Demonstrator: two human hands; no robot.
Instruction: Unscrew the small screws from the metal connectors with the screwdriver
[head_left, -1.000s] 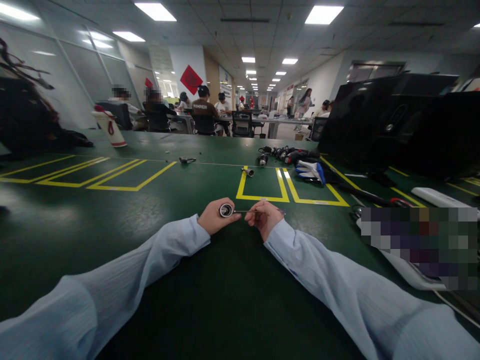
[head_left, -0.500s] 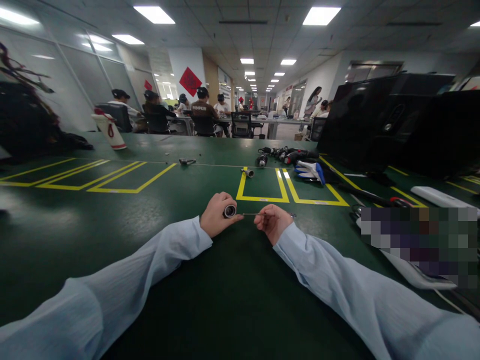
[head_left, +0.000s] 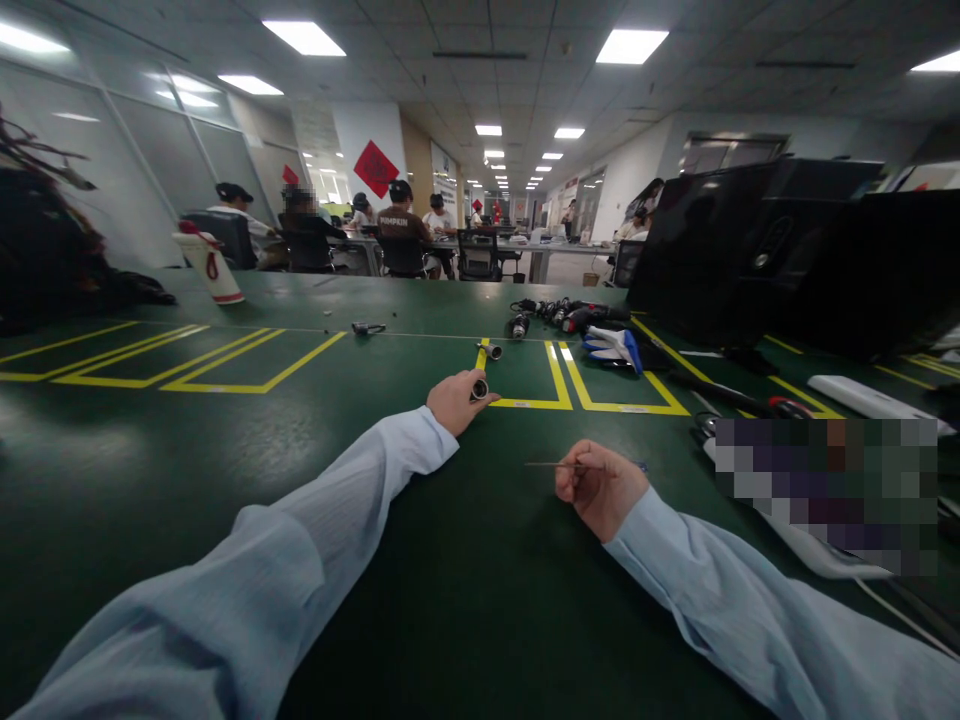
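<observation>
My left hand (head_left: 454, 400) is closed around a short metal cylinder (head_left: 479, 388), whose round open end faces me. It is at the near left corner of a yellow-taped box. Just beyond it a small metal connector-like part (head_left: 490, 350) lies on the tape. My right hand (head_left: 596, 485), nearer to me and to the right, pinches a thin screwdriver (head_left: 546, 464). Its slim shaft points left, and a bit of its far end shows behind the hand. The shaft is apart from the cylinder.
On the green table (head_left: 315, 480) are a dark metal part (head_left: 368, 328), cables with a black tool (head_left: 577, 316), a blue-white glove (head_left: 613, 348) and a paper cup (head_left: 211, 265). Black monitors (head_left: 750, 230) stand right. Several people sit beyond.
My left hand has moved forward and slightly right with the cylinder. My right hand has drawn back to the right with the screwdriver, so the two are farther apart.
</observation>
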